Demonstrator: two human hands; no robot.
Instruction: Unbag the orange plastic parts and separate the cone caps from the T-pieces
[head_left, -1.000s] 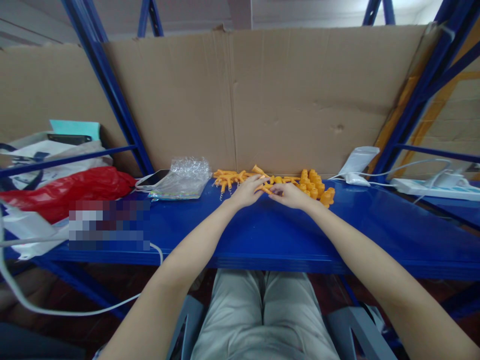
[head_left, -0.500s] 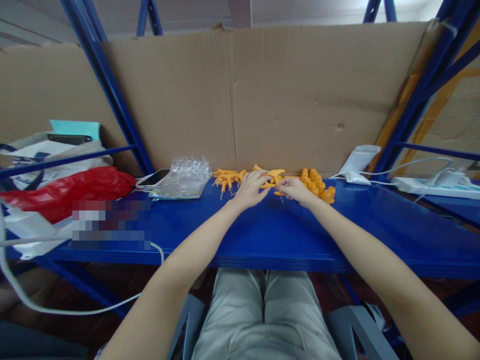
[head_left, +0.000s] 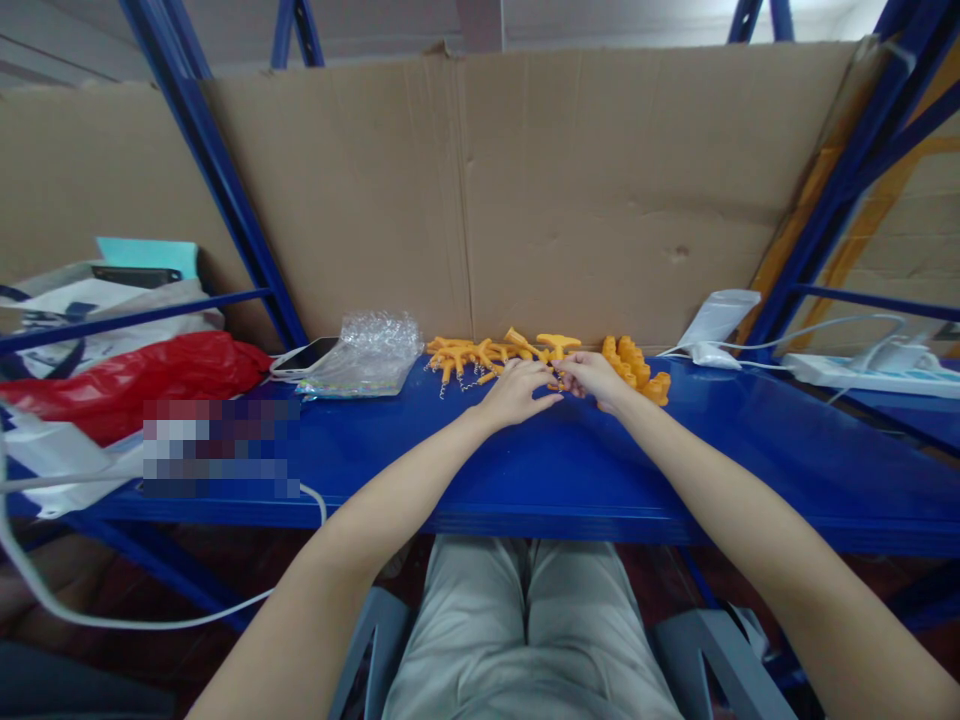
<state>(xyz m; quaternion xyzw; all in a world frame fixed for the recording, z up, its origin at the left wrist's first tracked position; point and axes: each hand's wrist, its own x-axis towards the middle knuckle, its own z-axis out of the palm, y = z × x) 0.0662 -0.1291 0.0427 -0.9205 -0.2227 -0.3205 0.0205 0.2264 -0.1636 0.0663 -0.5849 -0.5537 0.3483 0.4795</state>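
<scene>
Blue counter (head_left: 525, 475), cardboard (head_left: 585, 180) behind — just left of the orange caps (head_left: 634, 368), the right hand (head_left: 598, 378) appears to pinch an upright corkscrew (head_left: 559, 342). Farther left of them, the left hand (head_left: 517, 394) gapes. Handling one piece, I'd judge — next move calls for steadiness.

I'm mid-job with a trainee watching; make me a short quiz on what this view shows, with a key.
1. True or false: the right hand is nearer than the left hand to the clustered orange pieces at the right.
2. Multiple choice: what stands behind the blue work surface? A) a window; B) brown cardboard; C) a curtain.
3. Fill in: the red plastic lies on the ____ side of the picture.

Key: 1. True. 2. B. 3. left.
</scene>
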